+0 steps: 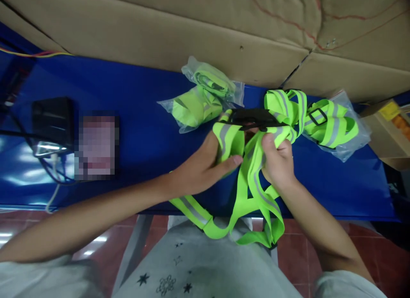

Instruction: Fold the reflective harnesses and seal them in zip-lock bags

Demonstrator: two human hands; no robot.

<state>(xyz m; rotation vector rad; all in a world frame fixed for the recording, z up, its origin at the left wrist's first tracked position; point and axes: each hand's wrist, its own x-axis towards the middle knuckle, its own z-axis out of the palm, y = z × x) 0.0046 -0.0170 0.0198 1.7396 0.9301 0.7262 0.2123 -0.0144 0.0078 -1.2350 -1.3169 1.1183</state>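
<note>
A neon-green reflective strap vest [253, 178] with grey stripes and a black band [253, 118] lies over the front of the blue table [134, 131], its loops hanging past the edge. My left hand [201, 165] pinches a folded strap end between thumb and fingers. My right hand [278, 159] is closed around a bunch of the straps just to the right of it.
Two bagged green vests [201, 97] lie at the back centre, another bagged one [336, 125] at the right. Cardboard sheets [192, 37] stand behind the table. A black device [53, 121] with cables sits at the left, and a cardboard box [389, 131] at the far right.
</note>
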